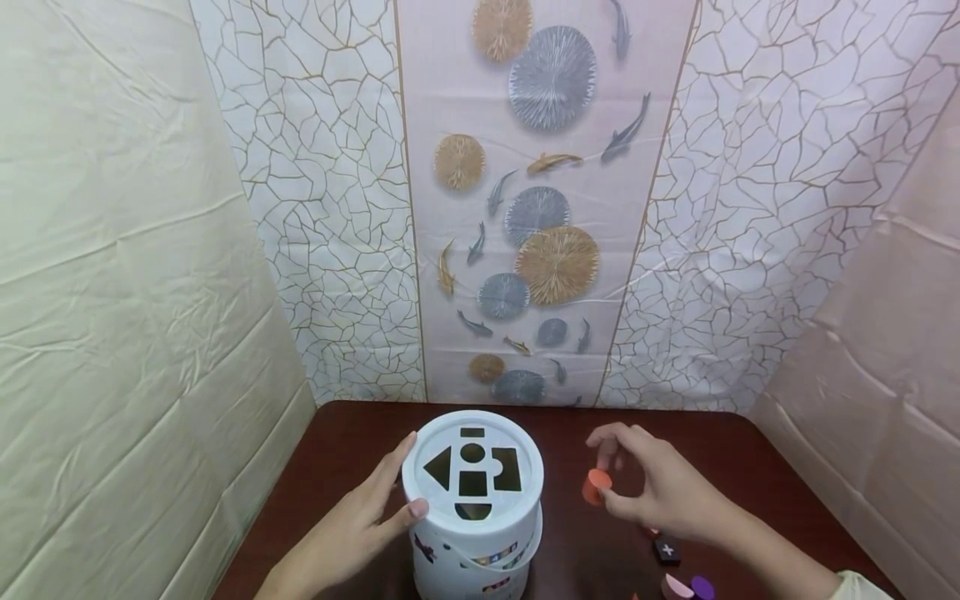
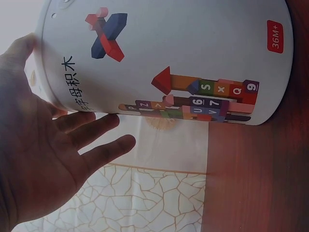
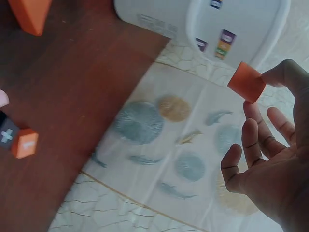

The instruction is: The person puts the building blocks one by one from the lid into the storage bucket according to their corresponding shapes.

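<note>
A white bucket [image 1: 457,562] with printed block pictures stands upright on the table, its lid [image 1: 517,429] cut with several shaped holes, one of them round. My left hand [image 1: 352,529] rests against its left side, the thumb at the lid's rim; the left wrist view shows that hand's fingers [image 2: 104,150] spread and nearly straight along the wall. To the right of the bucket, my right hand [image 1: 663,483] pinches an orange cylinder block [image 1: 597,486] in the air. In the right wrist view, thumb and a fingertip hold this cylinder [image 3: 246,82] at its edges.
Loose blocks lie on the dark red table [image 1: 330,467] below the right hand: a black block with a plus sign [image 1: 666,551], a pink one [image 1: 677,587], a purple one [image 1: 702,587] and orange ones [image 3: 25,143]. A white handle [image 1: 534,542] hangs on the bucket. Patterned cloth [image 1: 510,358] rises behind.
</note>
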A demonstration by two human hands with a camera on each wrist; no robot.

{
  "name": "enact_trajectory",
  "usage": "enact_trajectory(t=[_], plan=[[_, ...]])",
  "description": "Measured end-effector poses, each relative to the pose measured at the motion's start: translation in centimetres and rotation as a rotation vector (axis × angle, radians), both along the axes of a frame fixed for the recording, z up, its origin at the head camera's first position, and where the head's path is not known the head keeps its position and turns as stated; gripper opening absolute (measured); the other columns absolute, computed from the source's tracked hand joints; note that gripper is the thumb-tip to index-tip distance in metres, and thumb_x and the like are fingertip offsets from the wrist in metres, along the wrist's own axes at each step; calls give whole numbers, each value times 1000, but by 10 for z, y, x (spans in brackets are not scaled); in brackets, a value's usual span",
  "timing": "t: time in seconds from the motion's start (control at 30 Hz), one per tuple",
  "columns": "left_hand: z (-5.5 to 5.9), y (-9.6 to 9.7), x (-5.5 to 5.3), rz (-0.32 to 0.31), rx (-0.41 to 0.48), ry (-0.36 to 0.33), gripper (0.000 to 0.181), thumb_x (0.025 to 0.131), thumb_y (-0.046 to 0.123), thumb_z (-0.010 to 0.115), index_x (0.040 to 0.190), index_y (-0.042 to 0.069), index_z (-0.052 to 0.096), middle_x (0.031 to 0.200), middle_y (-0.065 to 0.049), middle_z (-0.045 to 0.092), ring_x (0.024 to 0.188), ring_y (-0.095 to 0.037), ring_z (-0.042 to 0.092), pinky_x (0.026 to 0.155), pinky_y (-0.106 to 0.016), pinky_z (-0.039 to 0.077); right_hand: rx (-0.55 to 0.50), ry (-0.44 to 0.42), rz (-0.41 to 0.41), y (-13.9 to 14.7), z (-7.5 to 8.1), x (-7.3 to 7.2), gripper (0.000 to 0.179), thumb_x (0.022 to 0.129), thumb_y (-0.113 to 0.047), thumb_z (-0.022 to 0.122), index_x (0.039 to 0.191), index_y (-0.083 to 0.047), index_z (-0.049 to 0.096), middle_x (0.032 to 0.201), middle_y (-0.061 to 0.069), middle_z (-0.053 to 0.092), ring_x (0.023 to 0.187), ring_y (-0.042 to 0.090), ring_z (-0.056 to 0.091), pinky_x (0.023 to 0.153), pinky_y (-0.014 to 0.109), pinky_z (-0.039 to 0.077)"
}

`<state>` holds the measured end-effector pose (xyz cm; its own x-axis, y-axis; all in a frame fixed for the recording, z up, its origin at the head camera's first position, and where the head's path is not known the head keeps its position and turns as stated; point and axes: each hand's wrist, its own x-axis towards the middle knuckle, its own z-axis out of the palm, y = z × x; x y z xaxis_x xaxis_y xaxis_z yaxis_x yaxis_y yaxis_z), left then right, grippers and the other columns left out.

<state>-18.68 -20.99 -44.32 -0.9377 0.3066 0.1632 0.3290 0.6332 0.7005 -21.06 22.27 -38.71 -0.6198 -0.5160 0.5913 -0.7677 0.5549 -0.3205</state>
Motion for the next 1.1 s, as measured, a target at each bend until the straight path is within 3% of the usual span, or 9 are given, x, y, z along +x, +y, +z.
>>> enact_trajectory(t=[0.3, 0.63, 1.1], plan=[[0, 0, 0, 3, -4, 10, 86, 107, 60, 65, 172, 59, 8, 183, 13, 24, 158, -22, 49, 123, -64, 45, -7, 26, 46, -14, 22, -1, 56, 81, -7, 94, 127, -25, 67, 97, -18, 69, 89, 4, 62, 82, 19, 52], [-2, -1, 0, -12, -10, 22, 86, 108, 59, 65, 172, 59, 7, 183, 13, 24, 160, -22, 45, 124, -65, 44, 8, -5, 63, -28, 32, 0, 52, 85, -12, 93, 127, -28, 67, 98, -19, 69, 91, 5, 63, 83, 22, 54], [-2, 0, 1, -7, -12, 24, 87, 108, 59, 65, 172, 58, 7, 184, 14, 22, 163, -20, 40, 127, -65, 41, 11, -1, 133, -56, 40, -1, 55, 81, -9, 92, 128, -25, 68, 100, -17, 69, 92, 6, 62, 83, 23, 55]])
